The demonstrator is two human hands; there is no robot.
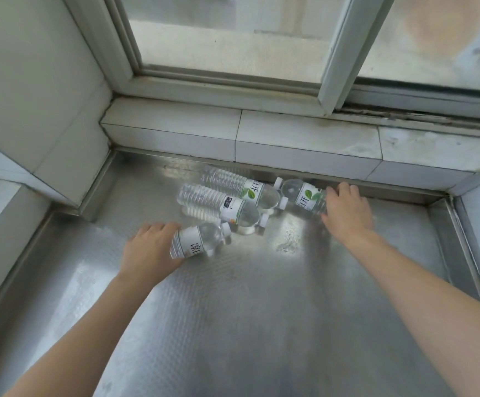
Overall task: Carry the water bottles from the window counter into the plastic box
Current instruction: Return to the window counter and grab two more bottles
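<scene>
Several clear water bottles with white labels lie on their sides on the steel window counter (233, 310). My left hand (150, 253) is closed around the base of the nearest bottle (198, 242), whose cap points right. My right hand (347, 213) grips the base end of the far right bottle (302, 196), whose cap points left. Two more bottles lie between them, one (218, 203) in front of the other (238, 184), caps to the right. The plastic box is out of view.
A tiled ledge (290, 144) and a sliding window (233, 47) run behind the bottles. A tiled wall corner (46, 124) juts in at the left. Raised steel rims border the counter at left and right (459, 239).
</scene>
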